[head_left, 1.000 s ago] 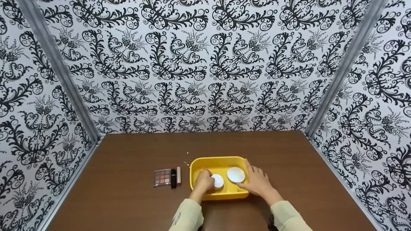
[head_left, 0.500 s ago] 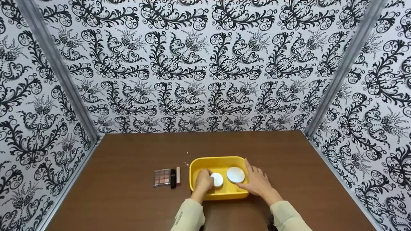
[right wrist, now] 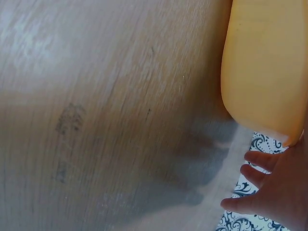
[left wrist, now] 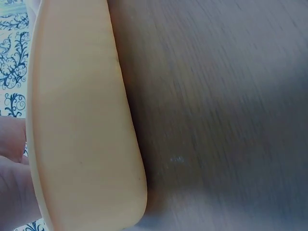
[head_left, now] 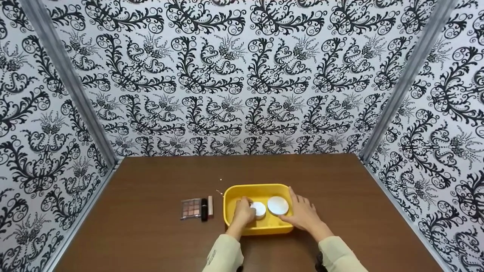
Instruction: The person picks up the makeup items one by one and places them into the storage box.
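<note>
In the head view, a yellow plastic tray [head_left: 261,231] stands on the brown table with two round white containers in it. My left hand [head_left: 244,214] reaches inside at the left and pinches the smaller white container [head_left: 259,210]; its far fingertips are partly hidden. The larger white container [head_left: 278,206] lies to the right, close to my right thumb. My right hand [head_left: 305,215] holds the tray's right wall, thumb inside the rim. In the right wrist view several fingers [right wrist: 257,178] spread outside the tray. The left wrist view shows mostly the tray's outer wall [left wrist: 86,115].
Left of the tray lie an eyeshadow palette [head_left: 191,209], a black tube [head_left: 204,209] and a slim pink tube [head_left: 210,206], side by side. Small white specks [head_left: 220,192] dot the table near the tray's far left corner. Patterned walls [head_left: 242,94] enclose the table.
My left hand and the smaller white container have shifted slightly right and away from me, closer to the larger one. My right hand and the tray have stayed put.
</note>
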A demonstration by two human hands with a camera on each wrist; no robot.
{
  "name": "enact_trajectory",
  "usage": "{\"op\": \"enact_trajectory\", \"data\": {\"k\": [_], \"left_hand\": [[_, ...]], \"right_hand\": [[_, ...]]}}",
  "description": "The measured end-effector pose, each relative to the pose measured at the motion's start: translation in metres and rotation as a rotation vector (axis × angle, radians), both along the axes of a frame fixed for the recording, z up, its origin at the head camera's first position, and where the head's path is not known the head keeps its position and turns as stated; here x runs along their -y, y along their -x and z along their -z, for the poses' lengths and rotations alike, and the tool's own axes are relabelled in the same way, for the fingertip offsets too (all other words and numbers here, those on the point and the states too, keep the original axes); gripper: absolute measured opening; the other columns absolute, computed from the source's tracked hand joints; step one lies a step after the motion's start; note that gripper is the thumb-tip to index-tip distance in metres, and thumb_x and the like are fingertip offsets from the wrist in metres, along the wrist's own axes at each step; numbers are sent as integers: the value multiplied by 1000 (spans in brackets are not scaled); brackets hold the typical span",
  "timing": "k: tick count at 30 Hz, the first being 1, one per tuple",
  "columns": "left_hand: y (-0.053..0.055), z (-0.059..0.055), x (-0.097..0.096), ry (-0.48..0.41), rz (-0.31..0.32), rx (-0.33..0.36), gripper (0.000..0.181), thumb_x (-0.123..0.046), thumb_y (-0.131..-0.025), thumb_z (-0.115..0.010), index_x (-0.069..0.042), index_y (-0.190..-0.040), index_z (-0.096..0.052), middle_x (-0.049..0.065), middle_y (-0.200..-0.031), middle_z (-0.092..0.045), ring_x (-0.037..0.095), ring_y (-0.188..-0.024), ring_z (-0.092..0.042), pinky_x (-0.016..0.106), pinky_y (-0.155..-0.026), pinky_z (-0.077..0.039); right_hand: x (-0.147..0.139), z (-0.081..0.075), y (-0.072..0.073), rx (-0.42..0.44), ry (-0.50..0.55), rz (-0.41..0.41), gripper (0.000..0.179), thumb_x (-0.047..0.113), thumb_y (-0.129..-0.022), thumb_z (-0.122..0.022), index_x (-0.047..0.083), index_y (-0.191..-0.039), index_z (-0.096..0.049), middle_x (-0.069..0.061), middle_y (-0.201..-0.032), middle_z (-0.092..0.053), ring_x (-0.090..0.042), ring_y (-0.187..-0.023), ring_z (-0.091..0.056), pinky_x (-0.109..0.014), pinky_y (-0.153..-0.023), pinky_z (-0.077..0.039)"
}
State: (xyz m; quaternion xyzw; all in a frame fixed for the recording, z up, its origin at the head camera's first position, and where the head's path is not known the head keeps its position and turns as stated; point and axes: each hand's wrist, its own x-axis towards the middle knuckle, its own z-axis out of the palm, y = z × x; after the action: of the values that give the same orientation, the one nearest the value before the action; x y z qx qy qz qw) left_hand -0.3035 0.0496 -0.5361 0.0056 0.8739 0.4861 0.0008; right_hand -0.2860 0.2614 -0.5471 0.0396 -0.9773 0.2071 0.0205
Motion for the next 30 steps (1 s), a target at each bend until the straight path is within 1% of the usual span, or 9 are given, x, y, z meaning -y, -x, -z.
{"op": "enact_trajectory", "data": {"k": [4,6,9,12,14,17,21,25,30], "left_hand": [[1,0,-2,-77,33,-19,24,8,-78,-62,7,-103,-62,21,-101,-62,33,-99,-61,44,-94,-51],[1,-1,-3,-120,56,-35,25,9,-80,-63,9,-104,-62,21,-101,-64,31,-98,-62,42,-92,-51],[1,-1,-5,-184,89,-30,24,9,-81,-62,9,-105,-61,21,-101,-61,27,-94,-60,37,-83,-52],[0,0,-6,-221,109,-34,23,11,-80,-60,10,-102,-62,21,-100,-60,27,-91,-57,34,-79,-50],[-1,0,-7,-224,119,-43,22,12,-79,-60,9,-100,-63,23,-101,-60,30,-93,-58,36,-81,-51],[-3,0,-10,-203,126,-46,22,11,-77,-66,5,-98,-65,24,-106,-58,34,-98,-58,39,-88,-49],[-4,1,-13,-167,126,-39,25,9,-77,-74,-1,-98,-65,21,-112,-52,32,-95,-54,37,-84,-48],[-4,2,-16,-157,114,-54,28,9,-78,-72,-3,-101,-62,19,-114,-49,30,-93,-53,36,-81,-48],[-3,3,-20,-175,115,-58,26,8,-81,-70,-5,-101,-59,18,-122,-46,38,-108,-48,46,-92,-45]], "right_hand": [[0,-1,-1,1,3,3,107,50,-79,-77,7,-159,-19,-26,-150,-44,-49,-135,-41,-74,-109,-28],[0,-1,-1,1,-1,5,108,51,-79,-77,7,-159,-19,-26,-149,-45,-50,-135,-41,-74,-108,-28],[-1,-1,-2,-7,-10,8,109,52,-79,-77,7,-159,-19,-27,-147,-46,-50,-134,-42,-74,-107,-30],[-1,-1,-2,-18,-20,8,109,53,-79,-77,6,-158,-20,-27,-145,-47,-50,-133,-43,-74,-106,-31],[-1,0,-3,-24,-22,7,109,53,-78,-77,6,-158,-20,-27,-145,-48,-50,-132,-44,-74,-105,-31],[0,0,-3,-30,-23,7,108,52,-78,-77,6,-158,-21,-27,-145,-48,-50,-131,-44,-74,-105,-32],[0,1,-3,-35,-21,9,108,53,-78,-77,6,-158,-22,-27,-144,-49,-50,-131,-45,-74,-105,-32],[1,2,-3,-33,-21,8,108,53,-78,-77,6,-158,-22,-26,-144,-49,-50,-131,-45,-75,-105,-32],[0,0,-2,-28,-21,9,107,51,-78,-78,6,-158,-21,-26,-145,-48,-49,-131,-44,-75,-106,-31]]}}
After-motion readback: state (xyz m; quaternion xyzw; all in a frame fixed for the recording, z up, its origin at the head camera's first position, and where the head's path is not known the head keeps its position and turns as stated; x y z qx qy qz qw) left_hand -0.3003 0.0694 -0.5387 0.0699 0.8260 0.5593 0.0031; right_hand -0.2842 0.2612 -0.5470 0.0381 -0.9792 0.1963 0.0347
